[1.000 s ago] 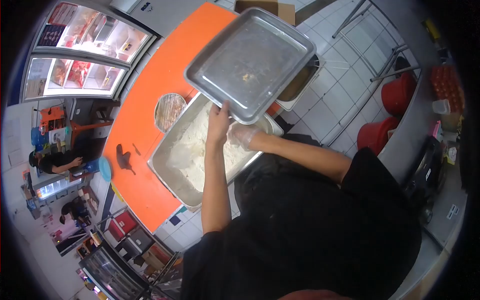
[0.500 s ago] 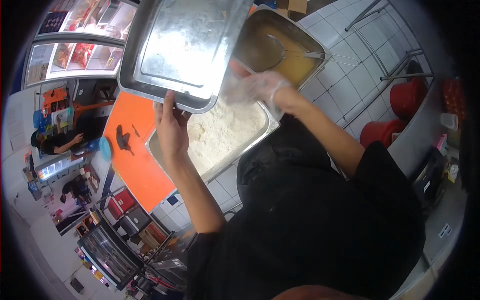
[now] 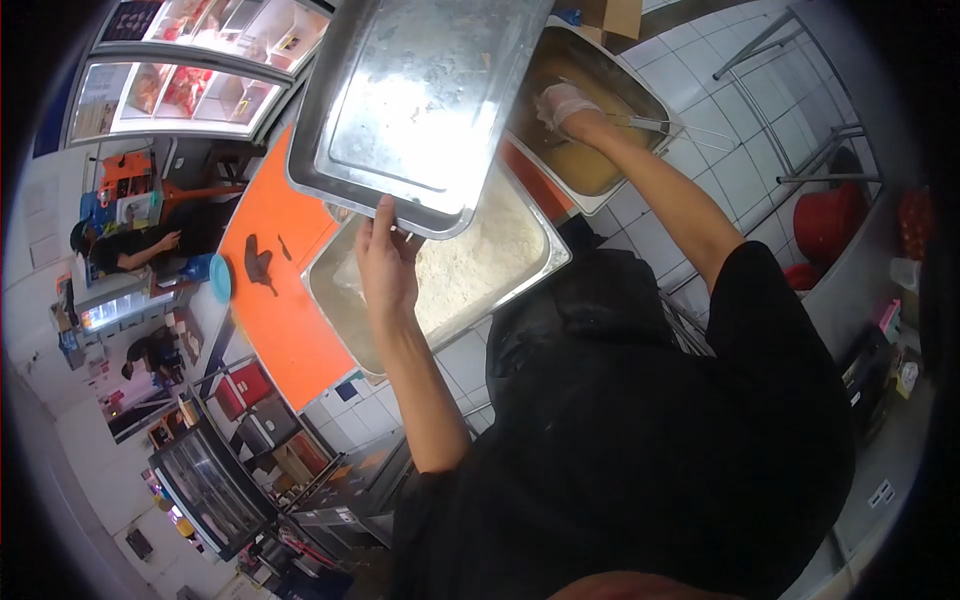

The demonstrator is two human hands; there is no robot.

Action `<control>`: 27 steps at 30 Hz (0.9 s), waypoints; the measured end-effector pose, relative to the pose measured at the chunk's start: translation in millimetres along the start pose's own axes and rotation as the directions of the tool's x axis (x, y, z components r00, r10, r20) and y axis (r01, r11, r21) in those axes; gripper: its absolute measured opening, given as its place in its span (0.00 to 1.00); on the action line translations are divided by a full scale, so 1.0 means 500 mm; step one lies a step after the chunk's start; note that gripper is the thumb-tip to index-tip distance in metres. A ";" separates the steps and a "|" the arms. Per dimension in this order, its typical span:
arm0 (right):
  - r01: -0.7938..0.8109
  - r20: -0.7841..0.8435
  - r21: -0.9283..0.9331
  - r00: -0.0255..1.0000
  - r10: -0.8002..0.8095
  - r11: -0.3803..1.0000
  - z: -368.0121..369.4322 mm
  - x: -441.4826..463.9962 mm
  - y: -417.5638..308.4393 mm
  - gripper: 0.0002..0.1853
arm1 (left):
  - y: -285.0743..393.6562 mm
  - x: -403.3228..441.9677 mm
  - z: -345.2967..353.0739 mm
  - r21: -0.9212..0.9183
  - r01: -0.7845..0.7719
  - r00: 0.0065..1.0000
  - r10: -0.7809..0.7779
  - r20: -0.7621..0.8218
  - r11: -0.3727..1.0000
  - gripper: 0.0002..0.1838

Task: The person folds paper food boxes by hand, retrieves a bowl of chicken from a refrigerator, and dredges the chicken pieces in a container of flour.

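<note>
My left hand [image 3: 387, 265] grips the near edge of a shiny metal tray [image 3: 400, 110], thumb on top, and holds it up at a tilt. Beneath the tray, a deep metal pan [image 3: 340, 335] contains white, flour-like powder [image 3: 490, 260], partly covered from view. My right hand [image 3: 568, 105], in a clear plastic glove, reaches over a second metal pan of cloudy yellowish liquid [image 3: 595, 170]. A wire-handled strainer [image 3: 645, 123] lies across that pan, close to this hand. The right fingertips are blurred, and whether they hold anything is hidden.
Both pans are by an orange tabletop [image 3: 290, 330] with a dark cloth-like item [image 3: 258, 262] on it. A turquoise round lid or bowl [image 3: 220, 278] sits at its left edge. Red buckets [image 3: 830, 218] and a metal frame [image 3: 790, 110] stand right. Two people work far left.
My right hand has moved from above the powder pan, away and to the right, over the liquid pan. My left hand keeps hold of the tray; the whole view has shifted slightly.
</note>
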State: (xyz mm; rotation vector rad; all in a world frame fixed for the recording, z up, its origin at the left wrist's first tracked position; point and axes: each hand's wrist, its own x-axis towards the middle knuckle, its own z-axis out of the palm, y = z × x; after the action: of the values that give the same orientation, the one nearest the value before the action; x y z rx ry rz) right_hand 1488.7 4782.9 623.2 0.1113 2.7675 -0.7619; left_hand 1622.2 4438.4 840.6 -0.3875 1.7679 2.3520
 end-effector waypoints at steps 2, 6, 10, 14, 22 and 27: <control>0.032 -0.004 -0.288 0.999 -0.034 0.957 0.036 0.031 0.008 0.15 | -0.015 0.001 -0.010 0.014 0.011 1.000 -0.011 -0.028 1.000 0.20; 0.203 0.295 -0.357 0.951 -0.096 0.912 0.058 0.080 0.066 0.13 | -0.026 -0.010 -0.029 0.032 0.027 0.999 -0.026 -0.039 0.999 0.20; 0.288 0.075 -0.151 0.957 -0.279 0.946 -0.058 -0.012 0.048 0.14 | -0.030 -0.011 -0.041 0.008 0.026 0.999 -0.025 -0.047 1.000 0.20; 0.115 -0.033 0.942 0.967 -0.253 0.316 -0.094 -0.096 0.022 0.17 | -0.013 -0.007 -0.053 0.007 0.031 0.997 -0.030 -0.067 1.000 0.20; 0.244 0.086 0.723 0.897 -0.435 0.646 -0.177 -0.303 -0.236 0.15 | 0.027 0.031 -0.050 0.066 0.018 1.000 -0.019 0.020 0.998 0.20; 0.484 0.165 0.427 0.789 -0.592 0.764 0.149 -0.288 -0.307 0.15 | 0.016 0.064 0.023 0.229 0.066 0.992 -0.089 0.089 0.971 0.22</control>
State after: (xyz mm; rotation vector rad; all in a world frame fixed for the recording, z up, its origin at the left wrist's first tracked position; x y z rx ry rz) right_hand 1622.7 4612.6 677.1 -0.7198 2.3408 -1.3116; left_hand 1588.5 4446.5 841.2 -0.2953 1.9096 2.0514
